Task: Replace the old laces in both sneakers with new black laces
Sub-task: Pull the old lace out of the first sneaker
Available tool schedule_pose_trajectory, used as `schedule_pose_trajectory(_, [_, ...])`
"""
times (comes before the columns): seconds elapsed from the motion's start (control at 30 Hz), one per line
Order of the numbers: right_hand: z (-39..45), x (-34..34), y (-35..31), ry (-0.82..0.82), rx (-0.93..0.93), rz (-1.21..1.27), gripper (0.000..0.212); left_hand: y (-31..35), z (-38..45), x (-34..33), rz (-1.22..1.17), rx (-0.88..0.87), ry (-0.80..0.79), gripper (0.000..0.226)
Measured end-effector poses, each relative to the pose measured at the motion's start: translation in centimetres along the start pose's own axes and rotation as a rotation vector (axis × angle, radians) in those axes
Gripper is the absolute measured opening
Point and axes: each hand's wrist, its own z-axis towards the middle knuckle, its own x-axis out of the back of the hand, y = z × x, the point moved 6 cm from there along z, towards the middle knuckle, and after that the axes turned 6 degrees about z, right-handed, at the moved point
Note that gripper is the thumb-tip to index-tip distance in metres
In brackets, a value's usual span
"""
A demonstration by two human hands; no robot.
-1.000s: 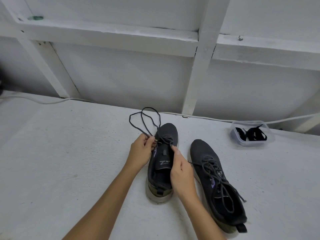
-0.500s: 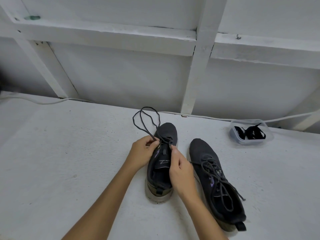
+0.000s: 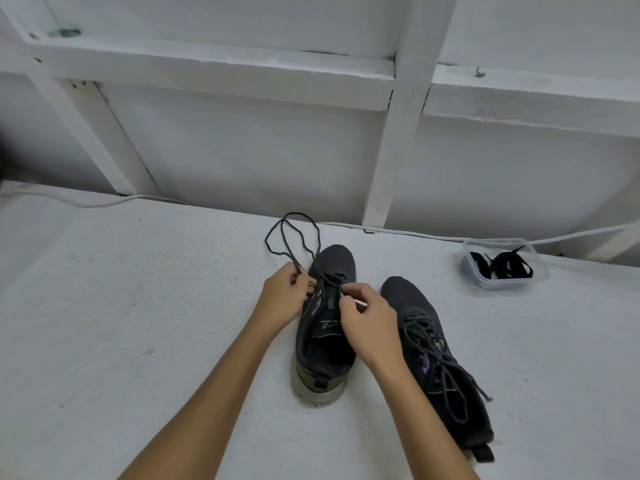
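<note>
White-painted wall panels with timber battens (image 3: 405, 133) and a ledge back a rough, speckled white table (image 3: 138, 341), with a pale cable (image 3: 398, 231) running along the seam where the two meet. Two dark grey knit sneakers stand side by side, toes toward the wall. The right sneaker (image 3: 440, 358) sits just right of the right forearm, fully threaded with its old grey lace and angled slightly outward, a pull tab at its heel. The left sneaker (image 3: 325, 341) stands between the two hands, its mouth gaping, its tongue showing printed lettering, its worn heel sole pale and grimy. Its old lace (image 3: 294, 237), a thin round cord, stays threaded only near the toe and loops out over the table toward the wall. The left hand (image 3: 285, 299) pinches one strand of that lace beside the shoe's left eyelets; the right hand (image 3: 367, 320) has its fingers curled at the right eyelets, pinching the lace there. Well apart at the far right, near the wall, a small clear plastic container (image 3: 502, 284) holds the flat new black laces (image 3: 505, 266), bundled loosely.
</note>
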Motion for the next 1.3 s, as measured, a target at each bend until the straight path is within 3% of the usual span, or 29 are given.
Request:
schedule_pose_trajectory(0.3, [3.0,0.6,1.9,0.016,-0.051,0.073,0.012,-0.2,-2.2,0.4,-0.046,0.022,-0.013,0.015])
schedule_pose_trajectory(0.57, [3.5,0.0,-0.1,0.023,0.141,-0.141,0.010,0.4,-6.3,-1.3,0.021,-0.124,-0.076,0.047])
schedule_pose_trajectory(0.83, [4.1,0.2,0.6,-0.093,0.109,-0.065,0.010,0.5,-6.0,-0.7,0.012,-0.120,-0.048,0.039])
schedule_pose_trajectory(1.0, [4.3,0.3,-0.1,-0.036,0.155,-0.146,0.010,0.6,-6.1,-0.9,0.021,-0.118,-0.035,0.039])
schedule_pose_trajectory(1.13, [4.3,0.1,0.5,0.036,0.089,0.019,0.008,0.9,-6.1,-0.7,0.032,-0.125,-0.026,0.037])
schedule_pose_trajectory(1.3, [3.4,-0.4,0.9,-0.019,0.087,0.014,0.009,0.9,-5.9,-0.5,0.029,-0.115,-0.038,0.036])
